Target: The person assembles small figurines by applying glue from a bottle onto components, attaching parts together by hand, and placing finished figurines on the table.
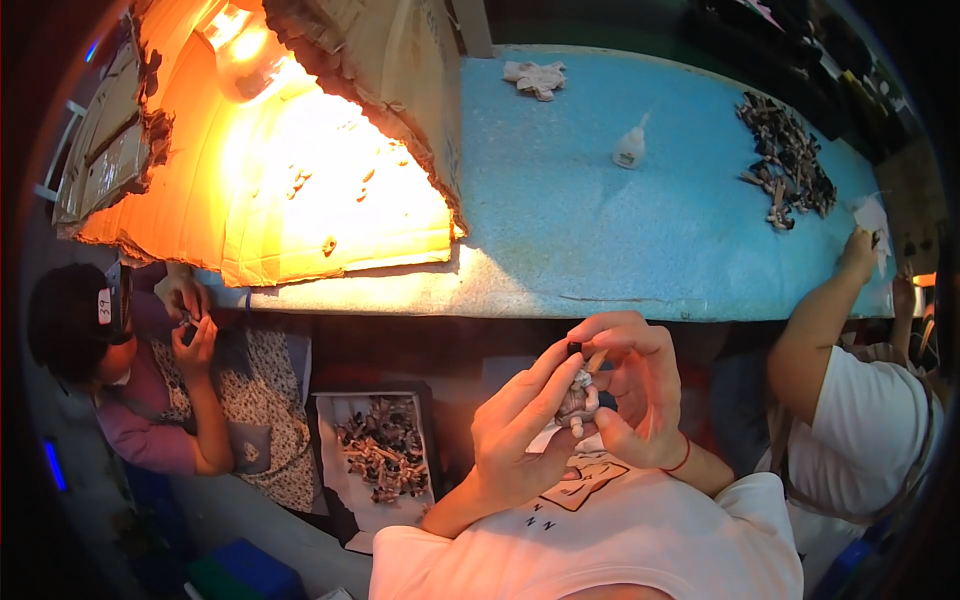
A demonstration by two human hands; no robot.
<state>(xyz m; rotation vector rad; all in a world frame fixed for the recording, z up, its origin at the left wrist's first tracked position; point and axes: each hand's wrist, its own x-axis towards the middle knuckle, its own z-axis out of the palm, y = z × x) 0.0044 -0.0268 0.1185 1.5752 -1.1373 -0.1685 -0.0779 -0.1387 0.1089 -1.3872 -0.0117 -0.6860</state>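
A small pale doll-like figurine [576, 408] with a dark top is held in front of my chest, just off the near edge of the table. My left hand [515, 418] pinches it from the left, with fingers pointing up along its side. From the right, my right hand [648, 392] closes around it, fingertips near its dark upper end and thumb by its lower part. Fingers cover part of the figurine, so its full shape is hidden.
A blue-topped table [560, 230] bears a white nozzle bottle [629, 150], a crumpled cloth [535, 79] and a pile of small dark-and-pale pieces [785, 160]. Left stands a lamp-lit cardboard box [425, 110]. A lined tray [335, 490] holds similar pieces. People sit on both sides.
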